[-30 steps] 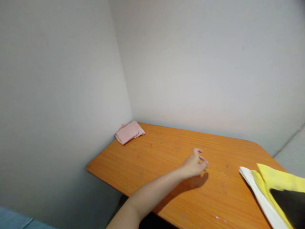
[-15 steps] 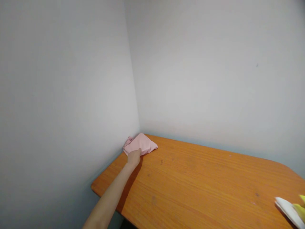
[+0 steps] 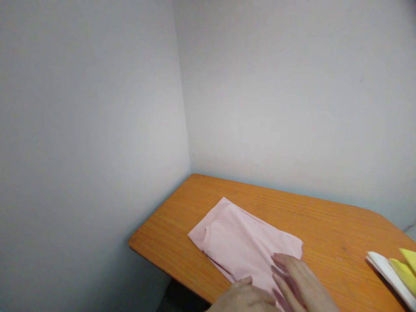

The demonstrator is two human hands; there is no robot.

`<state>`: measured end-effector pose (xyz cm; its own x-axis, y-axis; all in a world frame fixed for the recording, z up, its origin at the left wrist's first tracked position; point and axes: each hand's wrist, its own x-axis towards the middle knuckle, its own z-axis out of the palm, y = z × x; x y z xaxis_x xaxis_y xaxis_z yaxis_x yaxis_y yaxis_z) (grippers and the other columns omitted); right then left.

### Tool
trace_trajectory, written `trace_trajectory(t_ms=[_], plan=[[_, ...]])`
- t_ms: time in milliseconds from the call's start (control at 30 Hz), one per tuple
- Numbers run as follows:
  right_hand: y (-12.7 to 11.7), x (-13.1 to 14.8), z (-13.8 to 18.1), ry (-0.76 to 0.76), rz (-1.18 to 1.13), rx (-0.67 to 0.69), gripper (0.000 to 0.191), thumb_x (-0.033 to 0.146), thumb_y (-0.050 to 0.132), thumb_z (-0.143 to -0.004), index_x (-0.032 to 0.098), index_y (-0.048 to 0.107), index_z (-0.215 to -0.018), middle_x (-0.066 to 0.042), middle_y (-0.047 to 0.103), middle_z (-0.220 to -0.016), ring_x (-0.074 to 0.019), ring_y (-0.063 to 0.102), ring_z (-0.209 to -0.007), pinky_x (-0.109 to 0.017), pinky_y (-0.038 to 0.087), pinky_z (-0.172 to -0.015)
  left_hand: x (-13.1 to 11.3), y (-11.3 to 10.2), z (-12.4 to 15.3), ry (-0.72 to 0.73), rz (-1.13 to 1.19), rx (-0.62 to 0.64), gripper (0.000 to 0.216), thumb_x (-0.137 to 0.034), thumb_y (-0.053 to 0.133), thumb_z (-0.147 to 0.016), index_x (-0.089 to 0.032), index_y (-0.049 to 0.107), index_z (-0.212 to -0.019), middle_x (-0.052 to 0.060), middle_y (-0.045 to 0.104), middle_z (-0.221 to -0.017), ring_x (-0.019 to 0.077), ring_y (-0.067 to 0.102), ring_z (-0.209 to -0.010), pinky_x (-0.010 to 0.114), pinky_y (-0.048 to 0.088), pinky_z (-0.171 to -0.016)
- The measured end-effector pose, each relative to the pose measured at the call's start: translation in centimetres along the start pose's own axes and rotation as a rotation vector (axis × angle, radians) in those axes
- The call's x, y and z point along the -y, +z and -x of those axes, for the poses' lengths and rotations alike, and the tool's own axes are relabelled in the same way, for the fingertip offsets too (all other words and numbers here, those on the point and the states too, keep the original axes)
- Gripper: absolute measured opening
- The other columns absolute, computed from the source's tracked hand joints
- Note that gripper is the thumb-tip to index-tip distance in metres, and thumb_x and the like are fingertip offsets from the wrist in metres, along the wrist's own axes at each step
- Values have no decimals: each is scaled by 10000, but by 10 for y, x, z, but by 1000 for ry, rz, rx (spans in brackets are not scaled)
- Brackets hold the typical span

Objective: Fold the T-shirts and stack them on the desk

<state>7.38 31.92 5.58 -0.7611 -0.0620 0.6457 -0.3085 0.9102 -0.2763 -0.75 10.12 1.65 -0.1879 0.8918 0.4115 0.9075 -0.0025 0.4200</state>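
Observation:
A pink folded garment (image 3: 242, 238), apparently a shirt with a curved neckline at its left side, lies on the wooden table. At its near right part is my right hand (image 3: 302, 284), open, with fingers apart and stretched over the fabric. My left hand (image 3: 243, 298) rests at the garment's near edge, its fingers extended toward the right. The bottom of the picture cuts off part of both hands, and they cover the garment's nearest portion.
The orange-brown wooden table (image 3: 162, 234) fits into a corner between two pale walls. Toward its right end lie a folded white cloth (image 3: 386, 271) and a yellow cloth (image 3: 404, 268), partly out of view.
The pink garment has come from the table's back corner toward me and now lies spread flatter. One arm has drawn back from the corner, and both hands are now in view.

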Motion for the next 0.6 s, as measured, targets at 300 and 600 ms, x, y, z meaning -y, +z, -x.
trace_trajectory(t_ms=[300, 600], plan=[[55, 53, -4, -94, 206, 120, 332, 238, 574, -843, 138, 579, -1159, -136, 618, -1038, -308, 594, -881, -439, 536, -721, 33, -93, 47, -782, -161, -494, 240, -265, 438, -958, -188, 638, -1066, 97, 672, -1065, 234, 611, -1018, 427, 481, -931], [31, 25, 6, -12, -52, 416, 336, 92, 361, -920, 233, 650, -1016, -83, 619, -1071, -221, 566, -947, -354, 483, -814, 57, -106, -14, -401, -313, 96, 304, -133, 472, -878, -231, 634, -1116, 98, 590, -1293, 227, 498, -1231, 442, 345, -1070]])
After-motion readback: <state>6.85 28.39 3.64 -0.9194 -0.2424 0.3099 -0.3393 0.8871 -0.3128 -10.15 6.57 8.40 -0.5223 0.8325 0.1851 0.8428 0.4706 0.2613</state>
